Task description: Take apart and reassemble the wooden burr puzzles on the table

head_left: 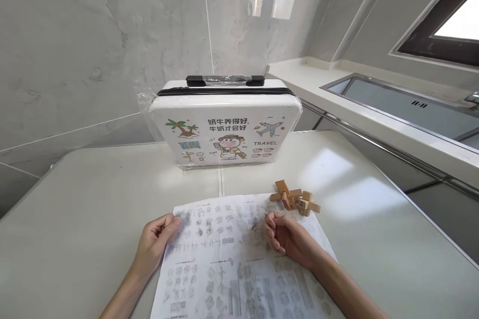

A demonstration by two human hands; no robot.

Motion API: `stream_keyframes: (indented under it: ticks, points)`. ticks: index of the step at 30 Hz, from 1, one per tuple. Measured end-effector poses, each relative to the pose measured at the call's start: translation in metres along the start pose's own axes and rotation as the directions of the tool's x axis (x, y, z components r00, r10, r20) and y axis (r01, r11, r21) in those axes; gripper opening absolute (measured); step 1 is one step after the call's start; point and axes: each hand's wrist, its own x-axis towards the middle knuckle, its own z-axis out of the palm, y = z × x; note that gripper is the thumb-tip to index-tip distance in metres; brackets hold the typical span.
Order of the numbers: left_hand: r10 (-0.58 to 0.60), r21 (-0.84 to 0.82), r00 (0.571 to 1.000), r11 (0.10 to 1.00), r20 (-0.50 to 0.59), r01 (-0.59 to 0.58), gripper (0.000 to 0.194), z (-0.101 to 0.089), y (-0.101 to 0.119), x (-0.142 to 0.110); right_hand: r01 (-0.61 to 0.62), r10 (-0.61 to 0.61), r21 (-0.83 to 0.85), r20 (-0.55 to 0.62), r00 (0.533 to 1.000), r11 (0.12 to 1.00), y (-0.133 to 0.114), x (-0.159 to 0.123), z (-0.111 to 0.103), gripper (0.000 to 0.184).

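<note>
A large paper sheet (220,254) printed with rows of small grey diagrams lies on the table in front of me. My left hand (159,234) is closed at its upper left edge, thumb on top, pinching the paper. My right hand (290,239) rests on the right part of the sheet, fingers curled in, with nothing visible in them. Just beyond it are two interlocking wooden puzzles: a darker brown one (286,195) and a smaller, lighter one (308,204). They sit close together at the sheet's upper right corner.
A white suitcase (232,109) with cartoon prints, a black handle and clear plastic wrap stands at the back of the white table (90,194). To the right is a counter (299,72) with a sink (404,104). A grey tiled wall (105,50) rises behind.
</note>
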Motion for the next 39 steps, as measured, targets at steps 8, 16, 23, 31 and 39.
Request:
stream_keyframes:
  ticks: [8,16,23,31,39]
  points:
    - [-0.006,0.014,1.0,1.0,0.009,0.006,0.057,-0.001,-0.002,-0.001,-0.019,0.016,0.04,0.056,0.998,0.999,0.0,0.001,-0.001,0.035]
    - [0.007,0.065,1.0,0.998,0.0,-0.007,0.061,0.003,0.001,0.002,-0.01,0.005,0.054,0.106,0.994,0.998,0.003,0.004,-0.01,0.03]
    - [0.033,0.064,0.999,0.997,-0.007,-0.032,0.059,0.007,0.003,0.003,0.026,-0.028,0.017,0.142,0.989,1.0,0.004,0.002,-0.013,0.031]
    - [0.017,0.054,1.0,0.998,0.006,-0.018,0.057,0.006,-0.001,0.002,0.046,-0.045,-0.003,0.147,0.988,0.999,0.004,0.002,-0.012,0.036]
    - [0.02,0.058,1.0,0.998,0.002,-0.02,0.057,0.005,0.0,0.005,0.125,-0.181,0.264,0.2,0.963,0.956,0.001,0.001,-0.022,0.038]
